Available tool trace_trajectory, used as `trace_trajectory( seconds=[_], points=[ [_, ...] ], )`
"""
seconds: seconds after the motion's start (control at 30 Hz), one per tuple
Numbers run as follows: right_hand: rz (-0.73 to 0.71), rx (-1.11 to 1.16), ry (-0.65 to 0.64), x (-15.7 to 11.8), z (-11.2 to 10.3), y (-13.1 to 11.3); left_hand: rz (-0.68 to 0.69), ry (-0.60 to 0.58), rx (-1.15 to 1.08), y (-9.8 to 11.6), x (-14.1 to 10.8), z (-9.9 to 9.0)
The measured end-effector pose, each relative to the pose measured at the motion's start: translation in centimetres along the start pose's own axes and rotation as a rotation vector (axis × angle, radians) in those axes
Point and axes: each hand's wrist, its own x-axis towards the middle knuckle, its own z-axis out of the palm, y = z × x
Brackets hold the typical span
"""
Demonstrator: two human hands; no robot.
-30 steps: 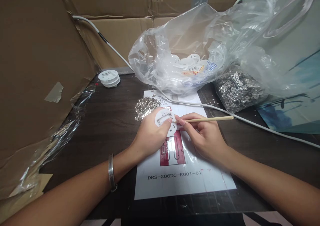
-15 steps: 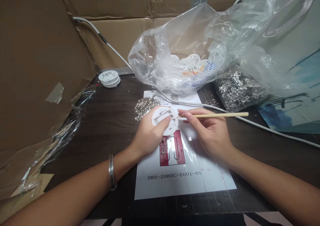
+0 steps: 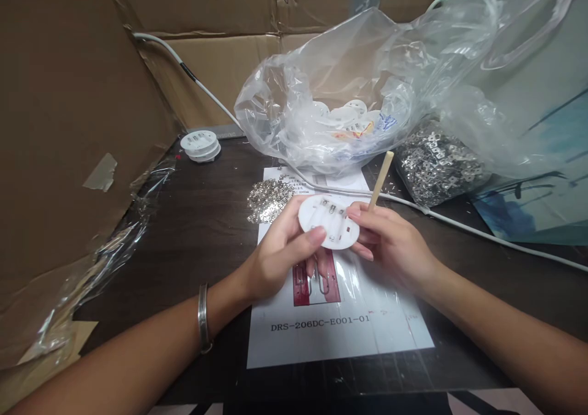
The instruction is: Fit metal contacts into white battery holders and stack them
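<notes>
My left hand point(image 3: 280, 250) grips a round white plastic disc point(image 3: 316, 210) by its left side, thumb on the face and fingers beneath. Small metal clips sit in slots on the disc's face. At the disc's right edge, my right hand point(image 3: 390, 234) touches it with thumb and fingertips. A thin wooden stick point(image 3: 382, 179) is held in that same hand, its upper end pointing up and away; its lower end is hidden by the fingers. Just beyond my left hand lies a pile of small metal clips point(image 3: 269, 199).
Under my hands is a printed sheet point(image 3: 294, 347) on the dark table point(image 3: 202, 219). Two stacked white discs point(image 3: 201, 145) stand at the back left. A clear bag point(image 3: 285, 127) holds more discs; beside it is a bag of metal parts point(image 3: 436, 164). A white cable point(image 3: 487, 231) crosses the table.
The stick has swung from lying level to the right to standing nearly upright. The disc has moved slightly right and turned, and my right fingers now touch its edge.
</notes>
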Motion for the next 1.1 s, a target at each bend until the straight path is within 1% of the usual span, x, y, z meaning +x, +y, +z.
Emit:
trace_trajectory(
  seconds=[0.07, 0.13, 0.23, 0.37, 0.5, 0.63, 0.73, 0.8, 0.87, 0.93, 0.97, 1.03, 1.1],
  points=[
    [0.033, 0.043, 0.047, 0.2, -0.1, -0.1, -0.021, -0.016, 0.019, 0.0, 0.1, 0.0],
    [0.042, 0.089, 0.06, 0.3, -0.3, -0.1, -0.031, -0.018, 0.021, 0.1, 0.1, 0.1],
    [0.059, 0.13, 0.041, 0.3, -0.3, -0.1, -0.043, -0.004, -0.006, 0.1, 0.2, 0.3],
    [0.1, 0.11, 0.021, 0.1, -0.3, -0.2, -0.068, 0.013, -0.066, 0.0, 0.3, 0.5],
    [0.109, 0.134, -0.02, 0.0, -0.3, -0.1, -0.092, 0.033, -0.104, -0.1, 0.5, 0.5],
    [0.134, 0.152, -0.037, 0.1, -0.3, -0.1, -0.107, 0.049, -0.081, -0.1, 0.4, 0.5],
    [0.153, 0.106, -0.002, 0.2, -0.4, -0.1, -0.073, 0.007, -0.022, -0.1, 0.3, 0.3],
    [0.081, -0.013, 0.051, 0.1, -0.7, 0.0, -0.041, 0.009, 0.028, -0.2, 0.3, 0.1],
    [-0.069, -0.218, 0.093, 0.0, -1.1, 0.1, -0.043, 0.064, 0.06, -0.4, 0.2, -0.1],
    [-0.213, -0.438, 0.095, -0.1, -1.3, 0.1, -0.071, 0.128, 0.077, -0.5, 0.3, -0.2],
    [-0.263, -0.526, 0.086, -0.2, -1.4, 0.1, -0.08, 0.15, 0.094, -0.5, 0.3, -0.2],
    [-0.321, -0.633, 0.069, -0.3, -1.4, 0.0, -0.046, 0.169, 0.155, -0.4, 0.4, -0.1],
    [-0.353, -0.681, 0.064, -0.4, -1.3, -0.1, 0.036, 0.171, 0.237, -0.3, 0.6, 0.1]
  ],
)
